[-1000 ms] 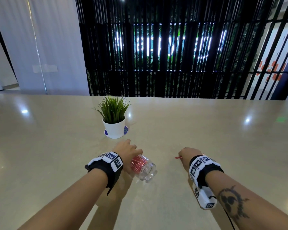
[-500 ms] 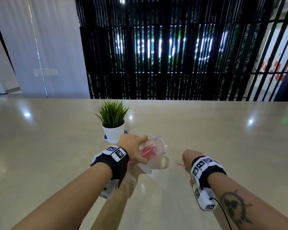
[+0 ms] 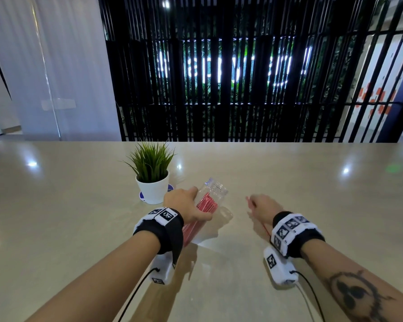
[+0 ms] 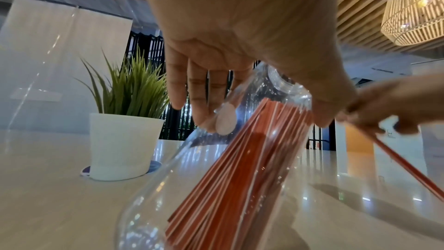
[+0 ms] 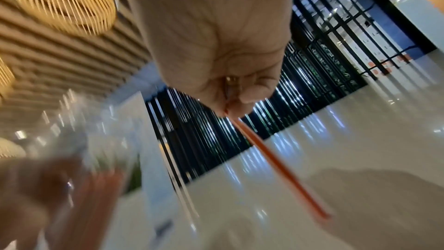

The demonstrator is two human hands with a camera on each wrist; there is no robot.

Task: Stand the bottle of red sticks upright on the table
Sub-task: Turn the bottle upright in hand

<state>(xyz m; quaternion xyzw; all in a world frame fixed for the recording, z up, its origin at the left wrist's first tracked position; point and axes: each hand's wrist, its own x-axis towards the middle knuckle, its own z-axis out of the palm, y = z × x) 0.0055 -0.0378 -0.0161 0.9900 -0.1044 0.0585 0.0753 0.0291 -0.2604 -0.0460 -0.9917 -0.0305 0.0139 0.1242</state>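
A clear plastic bottle (image 3: 215, 189) packed with red sticks (image 3: 206, 203) leans steeply, its open mouth up and away from me and its base low by my left wrist. My left hand (image 3: 189, 205) grips it round the upper body; in the left wrist view the fingers (image 4: 199, 102) and thumb curl on the bottle (image 4: 168, 178) over the red sticks (image 4: 240, 168). My right hand (image 3: 263, 205), a little to the right, pinches a single red stick (image 5: 276, 168) that slants down toward the table (image 3: 312, 205).
A small green plant in a white pot (image 3: 153, 189) stands on a blue coaster just left of and behind the bottle. The beige glossy table stretches wide on both sides. Black vertical slats and a white curtain rise beyond its far edge.
My left hand has lifted the bottle from lying on the table and swung its mouth up and away. My right hand has turned, still pinching the single stick.
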